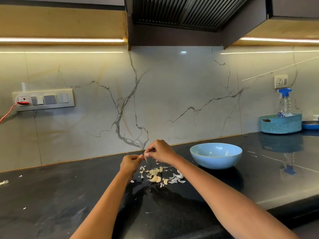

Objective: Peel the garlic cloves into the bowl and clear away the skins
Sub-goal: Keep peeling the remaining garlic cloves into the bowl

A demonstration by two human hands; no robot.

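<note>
My left hand [130, 163] and my right hand [159, 150] meet above the black counter [69, 195], both pinching one small garlic clove [143, 155] between the fingertips. A strip of skin hangs down from it. Below the hands lies a heap of papery skins [153, 171] with a few unpeeled cloves [156, 178] among them. The light blue bowl [215, 155] stands to the right of the pile, a short way from my right hand; a few pale pieces show at its bottom.
A teal basket [281, 123] holding a spray bottle [285, 102] stands at the back right beside a blue dish [310, 125]. Stray skin flakes [4, 182] dot the counter at left. A red cable [9, 112] runs from the wall socket. The counter's edge drops off at right.
</note>
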